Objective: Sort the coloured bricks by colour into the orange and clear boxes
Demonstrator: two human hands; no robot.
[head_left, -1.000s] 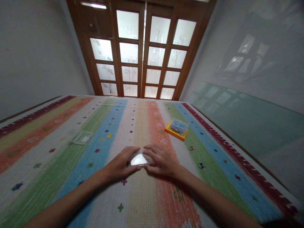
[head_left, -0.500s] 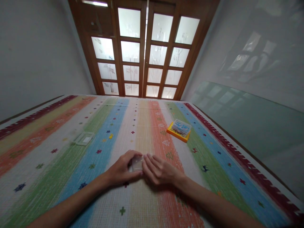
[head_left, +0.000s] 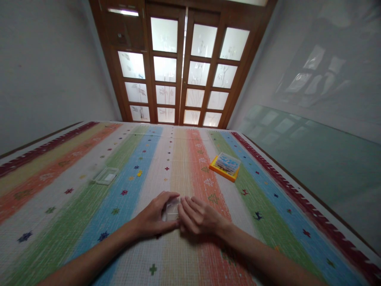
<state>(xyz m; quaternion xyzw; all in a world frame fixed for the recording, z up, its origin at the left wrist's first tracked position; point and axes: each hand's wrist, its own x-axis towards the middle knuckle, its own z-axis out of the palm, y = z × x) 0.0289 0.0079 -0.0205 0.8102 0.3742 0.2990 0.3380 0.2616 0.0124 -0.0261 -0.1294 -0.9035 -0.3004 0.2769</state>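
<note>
A small clear plastic box [head_left: 172,209] rests between my two hands in the middle of the table. My left hand [head_left: 157,214] curves around its left side, thumb at the near edge and index finger along the far edge. My right hand [head_left: 199,214] covers the right end, its fingers bunched together against the box; what the fingertips pinch is hidden. Nothing distinct can be made out inside the box.
A clear plastic tray [head_left: 106,176] with a white label lies at the left. Close to it is a small yellow piece [head_left: 139,173]. At the right sits a yellow-orange case [head_left: 223,172] topped by a clear box [head_left: 228,162]. A striped cloth [head_left: 149,246] covers the table.
The camera view has tipped up slightly, so everything sits a little lower. My hands keep nearly the same grip on the clear box, with the right fingers shifting only slightly.
</note>
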